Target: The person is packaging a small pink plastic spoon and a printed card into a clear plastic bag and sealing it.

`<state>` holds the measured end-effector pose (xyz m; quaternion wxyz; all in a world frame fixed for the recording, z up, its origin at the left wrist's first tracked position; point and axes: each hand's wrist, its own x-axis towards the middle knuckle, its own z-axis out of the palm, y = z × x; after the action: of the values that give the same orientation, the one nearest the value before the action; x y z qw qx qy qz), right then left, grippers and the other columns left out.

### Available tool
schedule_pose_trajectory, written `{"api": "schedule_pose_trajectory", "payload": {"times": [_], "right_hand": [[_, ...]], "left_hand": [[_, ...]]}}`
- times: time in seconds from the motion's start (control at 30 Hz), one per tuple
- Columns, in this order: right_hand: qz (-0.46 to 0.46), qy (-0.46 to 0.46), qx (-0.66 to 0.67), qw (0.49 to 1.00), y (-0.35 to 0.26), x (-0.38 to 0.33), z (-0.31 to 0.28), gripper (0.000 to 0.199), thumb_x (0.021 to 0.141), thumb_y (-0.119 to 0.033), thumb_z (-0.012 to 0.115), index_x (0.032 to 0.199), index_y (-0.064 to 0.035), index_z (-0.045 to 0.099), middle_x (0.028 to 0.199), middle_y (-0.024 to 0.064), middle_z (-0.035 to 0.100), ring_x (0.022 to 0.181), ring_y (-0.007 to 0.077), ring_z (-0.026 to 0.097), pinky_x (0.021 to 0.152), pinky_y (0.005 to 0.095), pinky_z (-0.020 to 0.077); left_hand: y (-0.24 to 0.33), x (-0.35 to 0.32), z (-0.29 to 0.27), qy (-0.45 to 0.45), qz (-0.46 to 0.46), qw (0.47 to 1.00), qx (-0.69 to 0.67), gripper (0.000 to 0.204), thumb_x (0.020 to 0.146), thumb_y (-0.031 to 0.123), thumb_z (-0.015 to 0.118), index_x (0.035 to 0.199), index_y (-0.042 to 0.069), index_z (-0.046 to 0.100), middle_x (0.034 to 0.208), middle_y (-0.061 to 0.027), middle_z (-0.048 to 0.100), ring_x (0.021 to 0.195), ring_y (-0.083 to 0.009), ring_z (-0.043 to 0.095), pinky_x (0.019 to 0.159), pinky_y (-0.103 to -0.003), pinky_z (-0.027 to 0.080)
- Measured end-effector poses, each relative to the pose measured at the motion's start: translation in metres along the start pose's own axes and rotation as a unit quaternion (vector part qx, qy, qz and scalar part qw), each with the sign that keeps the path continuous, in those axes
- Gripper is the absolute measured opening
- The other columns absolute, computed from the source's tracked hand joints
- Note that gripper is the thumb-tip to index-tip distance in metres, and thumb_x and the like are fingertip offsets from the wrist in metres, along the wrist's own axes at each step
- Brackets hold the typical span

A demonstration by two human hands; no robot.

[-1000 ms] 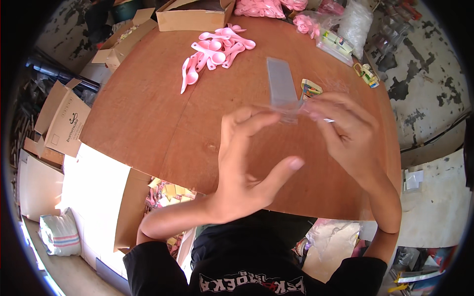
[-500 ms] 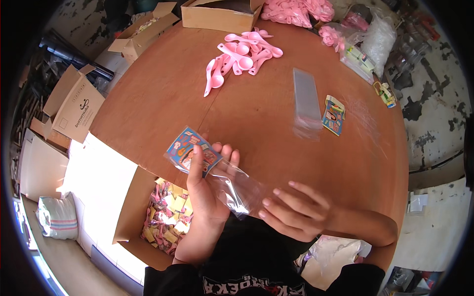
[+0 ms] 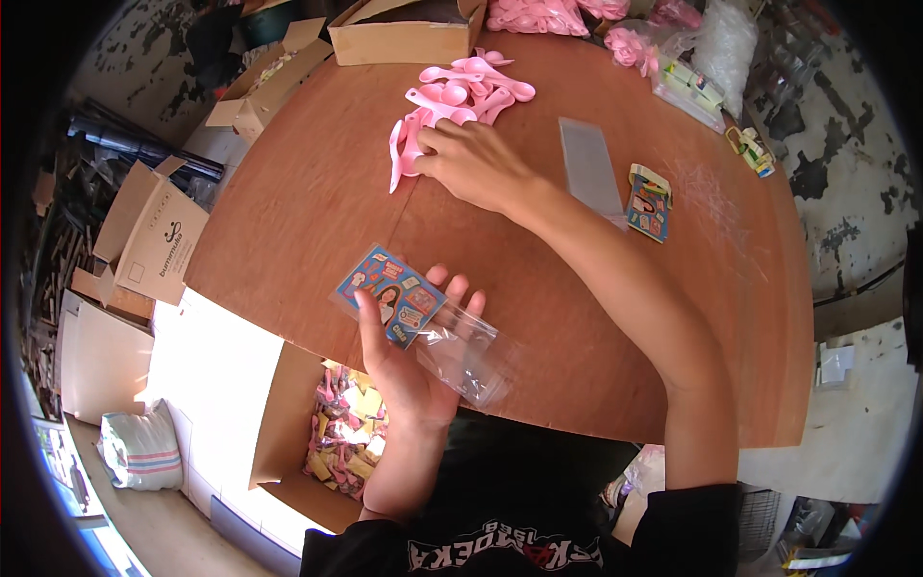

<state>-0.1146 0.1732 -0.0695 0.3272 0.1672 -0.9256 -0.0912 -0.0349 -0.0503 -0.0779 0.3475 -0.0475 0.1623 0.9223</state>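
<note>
a blue printed card (image 3: 396, 293) lies at one end of a clear bag (image 3: 471, 363), above the near left part of the brown table (image 3: 558, 322). the left hand (image 3: 411, 377), palm up, has hold of both, its thumb over the card and its fingers half open behind. the right hand (image 3: 473, 165) reaches across to the pile of pink spoons (image 3: 454, 94), fingers curled against the nearest ones; whether they grip one, i cannot tell. right of that forearm lie a stack of clear bags (image 3: 588, 163) and, just beside it, more cards (image 3: 649, 206). an open carton (image 3: 404, 43) stands at the far edge; another box (image 3: 277, 423), below the table's left edge, holds pink and yellow packets (image 3: 348, 423).
</note>
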Motion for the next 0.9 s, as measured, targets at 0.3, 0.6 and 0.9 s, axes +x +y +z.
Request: {"api": "schedule_pose_trajectory", "payload": {"times": [0.3,0.6,0.9], "right_hand": [[-0.072,-0.128,-0.076,0.986,-0.028,-0.07,-0.084,0.012,0.073,-0.014,0.065,0.084,-0.0101,0.067,0.093,0.0018,0.059,0.087,0.0185,0.056,0.067,0.0312,0.0505],[0.154,-0.151,0.158,0.964,-0.034,-0.075,-0.112,0.016,0.079,-0.003,0.064,0.093,-0.0078,0.071,0.099,0.0047,0.062,0.095,0.0233,0.058,0.075,0.0373,0.0503],[0.055,-0.148,0.154,0.975,-0.009,-0.089,-0.102,0.019,0.079,-0.006,0.068,0.098,-0.0077,0.068,0.108,0.0055,0.061,0.105,0.0237,0.055,0.088,0.0371,0.0462]], "left_hand": [[0.001,0.0,-0.006,-0.071,-0.01,0.997,-0.022,0.061,0.098,0.058,0.032,0.133,0.01,0.047,0.115,-0.016,0.059,0.102,-0.0337,0.06,0.091,-0.055,0.048],[-0.004,0.002,0.002,-0.006,0.026,0.999,0.022,0.055,0.098,0.053,0.039,0.126,0.008,0.051,0.108,-0.0138,0.061,0.093,-0.0295,0.062,0.084,-0.048,0.053],[-0.004,0.009,0.002,0.0,-0.014,0.999,-0.045,0.043,0.097,0.046,0.049,0.111,0.006,0.055,0.103,-0.0125,0.061,0.095,-0.0266,0.061,0.089,-0.046,0.051]]}}
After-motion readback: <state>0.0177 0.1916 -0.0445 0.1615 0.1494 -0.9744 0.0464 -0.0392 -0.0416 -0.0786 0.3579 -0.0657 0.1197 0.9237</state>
